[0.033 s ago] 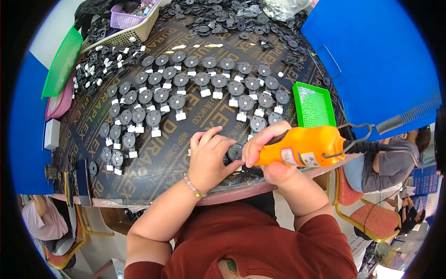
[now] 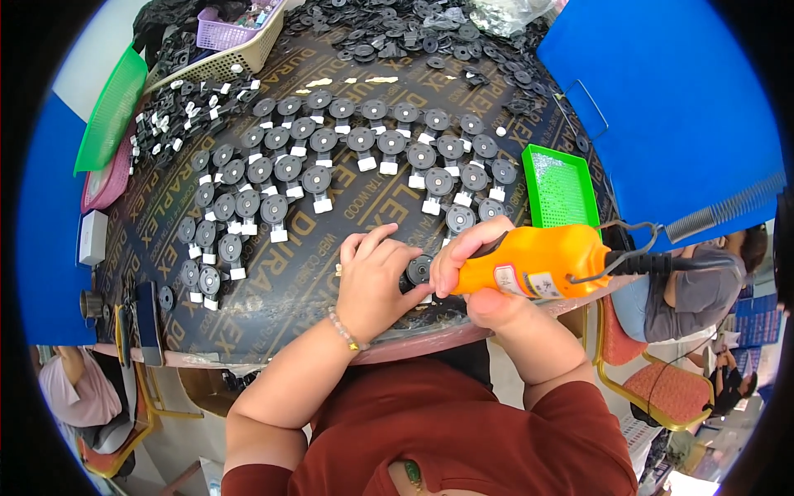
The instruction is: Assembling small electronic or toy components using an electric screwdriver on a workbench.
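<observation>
In the head view, the orange tool (image 2: 538,260) is clasped by the right hand (image 2: 456,261) above the tabletop (image 2: 273,306); the dark round part (image 2: 420,269) is seen beside the left hand (image 2: 376,277), whose grip, closed or loose, cannot be told. The tool is judged stiff, fairly heavy, best held around its body; the part, light, by its rim. The tool's long axis is laid crosswise, hidden front leftward, cord (image 2: 641,263) rightward.

i'm seeing tan block capitals (image 2: 225,335) running diagonally in repeating rows across the dark worktop (image 2: 281,331), bigger lines alternating with smaller ones. on the orange handheld tool (image 2: 538,248) i'm making out two pale stickers (image 2: 545,286), one edged in red, both carrying dark characters too small for me to be reading.
</observation>
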Demonstrator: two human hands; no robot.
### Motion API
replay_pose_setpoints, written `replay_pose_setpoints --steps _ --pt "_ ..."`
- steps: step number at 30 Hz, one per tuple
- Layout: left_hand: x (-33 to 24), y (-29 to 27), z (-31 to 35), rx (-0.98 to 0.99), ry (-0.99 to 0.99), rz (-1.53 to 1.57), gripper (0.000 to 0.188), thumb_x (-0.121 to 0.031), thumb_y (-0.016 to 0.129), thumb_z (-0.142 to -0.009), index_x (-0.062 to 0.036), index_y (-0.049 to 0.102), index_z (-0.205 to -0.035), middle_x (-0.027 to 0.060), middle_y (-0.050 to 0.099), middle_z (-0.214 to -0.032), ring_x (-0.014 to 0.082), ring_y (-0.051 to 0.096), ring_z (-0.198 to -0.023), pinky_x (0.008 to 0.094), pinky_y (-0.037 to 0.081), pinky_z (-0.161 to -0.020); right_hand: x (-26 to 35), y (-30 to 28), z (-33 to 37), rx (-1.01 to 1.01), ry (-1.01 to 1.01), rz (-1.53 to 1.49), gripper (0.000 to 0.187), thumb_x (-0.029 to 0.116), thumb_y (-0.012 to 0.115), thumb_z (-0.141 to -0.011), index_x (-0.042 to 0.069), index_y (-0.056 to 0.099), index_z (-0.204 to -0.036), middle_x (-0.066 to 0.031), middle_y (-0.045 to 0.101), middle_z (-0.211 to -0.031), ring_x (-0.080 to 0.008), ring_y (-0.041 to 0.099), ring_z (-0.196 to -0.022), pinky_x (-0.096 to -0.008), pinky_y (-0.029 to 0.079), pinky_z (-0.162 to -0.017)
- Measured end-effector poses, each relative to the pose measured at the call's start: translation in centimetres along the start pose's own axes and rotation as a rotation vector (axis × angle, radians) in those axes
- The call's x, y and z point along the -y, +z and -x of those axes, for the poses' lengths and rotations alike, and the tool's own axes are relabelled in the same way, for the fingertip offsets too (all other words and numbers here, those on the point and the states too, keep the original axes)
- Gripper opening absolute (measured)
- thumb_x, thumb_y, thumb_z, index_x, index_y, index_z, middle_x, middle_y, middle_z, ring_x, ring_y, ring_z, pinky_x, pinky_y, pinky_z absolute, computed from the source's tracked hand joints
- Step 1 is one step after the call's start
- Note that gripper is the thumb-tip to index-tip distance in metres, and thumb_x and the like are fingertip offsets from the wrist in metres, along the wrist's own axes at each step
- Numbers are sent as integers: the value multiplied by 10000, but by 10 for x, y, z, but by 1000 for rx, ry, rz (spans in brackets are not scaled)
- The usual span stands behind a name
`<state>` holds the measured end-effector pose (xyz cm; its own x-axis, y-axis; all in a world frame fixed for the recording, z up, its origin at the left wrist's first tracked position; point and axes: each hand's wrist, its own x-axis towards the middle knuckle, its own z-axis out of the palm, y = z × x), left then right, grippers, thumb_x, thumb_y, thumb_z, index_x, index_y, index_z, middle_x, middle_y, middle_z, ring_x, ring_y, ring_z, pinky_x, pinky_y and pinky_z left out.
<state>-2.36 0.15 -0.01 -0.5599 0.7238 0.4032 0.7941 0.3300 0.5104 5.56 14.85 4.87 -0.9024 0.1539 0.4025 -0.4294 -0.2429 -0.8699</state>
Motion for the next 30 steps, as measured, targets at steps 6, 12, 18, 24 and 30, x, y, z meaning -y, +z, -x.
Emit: replay_pose_setpoints --steps 6,12,18,24,30 --pt "2 1 2 -24 26 -12 382 -235 794 -612 -96 659 -941 37 634 -946 250 539 -1110 435 338 -918 -6 7 1 11 36 -3 547 392 782 -742 41 461 -1014 -96 579 -712 -184 578 -625 -318 486 -596" --pt "-18 0 8 60 57 -72 457 -373 786 -629 -66 648 -937 89 628 -940 266 519 -1130 440 335 -939 17 -5 -9 -3 195 -131 639 592 623 -798 1 490 -1004 -94 538 -585 -204 546 -483 -343 469 -476" --pt "7 -50 -37 -5 -91 -355 388 -279 749 -691 -86 605 -996 120 544 -1223 301 425 -1238 480 323 -973 61 -64 -4 -186 -337 190 613 552 621 -827 31 442 -1095 -66 533 -634 -170 517 -485 -305 454 -473" --pt "85 -68 -42 67 -106 -590 226 -121 708 -739 -109 617 -946 56 629 -1072 284 406 -1293 492 278 -1027 73 -144 -8 -513 -385 472 364 265 628 -902 -29 484 -1062 -55 552 -681 -133 534 -551 -254 448 -518" --pt "29 -48 -30 172 -22 -358 347 -142 735 -708 -102 586 -1019 79 631 -1018 280 475 -1211 477 290 -1021 53 -176 -13 -570 -324 541 446 380 616 -899 -13 482 -1059 -56 546 -683 -143 539 -557 -268 464 -522"
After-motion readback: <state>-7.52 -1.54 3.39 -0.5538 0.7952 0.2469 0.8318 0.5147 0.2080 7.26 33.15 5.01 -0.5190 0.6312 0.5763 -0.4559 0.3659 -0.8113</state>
